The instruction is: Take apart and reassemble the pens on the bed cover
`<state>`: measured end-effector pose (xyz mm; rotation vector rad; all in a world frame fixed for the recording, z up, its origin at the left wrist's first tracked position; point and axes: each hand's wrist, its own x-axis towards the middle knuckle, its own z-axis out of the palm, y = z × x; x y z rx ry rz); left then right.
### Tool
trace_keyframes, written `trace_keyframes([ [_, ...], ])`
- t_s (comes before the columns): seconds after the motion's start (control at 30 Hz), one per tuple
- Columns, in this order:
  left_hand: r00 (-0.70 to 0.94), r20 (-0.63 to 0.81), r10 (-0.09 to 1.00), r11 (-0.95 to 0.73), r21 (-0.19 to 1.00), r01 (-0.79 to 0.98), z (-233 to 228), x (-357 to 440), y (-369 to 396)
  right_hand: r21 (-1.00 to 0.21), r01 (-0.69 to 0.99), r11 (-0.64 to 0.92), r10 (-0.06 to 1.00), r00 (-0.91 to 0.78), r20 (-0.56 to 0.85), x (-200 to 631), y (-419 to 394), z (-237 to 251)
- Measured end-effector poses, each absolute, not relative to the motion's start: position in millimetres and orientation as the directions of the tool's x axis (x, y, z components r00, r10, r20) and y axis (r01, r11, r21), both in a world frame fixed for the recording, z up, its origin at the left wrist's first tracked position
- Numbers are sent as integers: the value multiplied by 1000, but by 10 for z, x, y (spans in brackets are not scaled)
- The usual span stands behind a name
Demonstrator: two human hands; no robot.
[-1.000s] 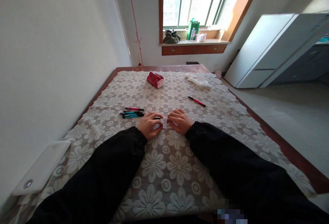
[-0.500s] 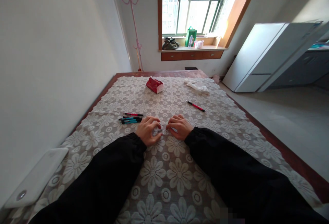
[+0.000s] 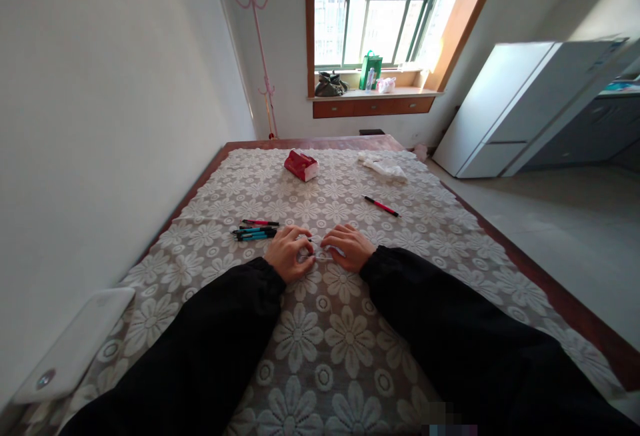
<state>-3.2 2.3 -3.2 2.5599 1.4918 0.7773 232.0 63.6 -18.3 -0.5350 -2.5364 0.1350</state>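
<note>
My left hand (image 3: 289, 255) rests on the lace tablecloth (image 3: 299, 336), its fingers curled toward the thumb. Facing it, my right hand (image 3: 353, 248) is curled in the same way. A thin white strand or strip (image 3: 323, 259) runs between the fingertips of both hands; its kind is too small to make out, and the fingers hide its ends. Just beyond my left hand lie several blue-and-black pens (image 3: 256, 233) with a red-and-black pen (image 3: 260, 223) beside them. Another red-and-black pen (image 3: 381, 206) lies apart, beyond my right hand.
A red tissue pack (image 3: 301, 166) and a crumpled white plastic bag or wrapper (image 3: 385, 168) lie toward the table's far end. At the left edge a white oblong object (image 3: 75, 346) sits by the wall. Past the table stand a pink coat rack (image 3: 260, 43) and a white fridge (image 3: 505, 109).
The hands stay almost in place, with the fingers shifting slightly. The thin white strand between them shows a little differently. Pens and other objects have not moved.
</note>
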Motion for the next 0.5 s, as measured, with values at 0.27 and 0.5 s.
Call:
trace_keyframes([
  [0.27,388,401,830,-522,314,793,-36,-31,29,-231,524,820,555,-626,548,2332,660,-200],
  [0.5,345,425,837,-491,303,817,-46,-35,32,-298,595,746,648,-548,529,2326,651,-199],
])
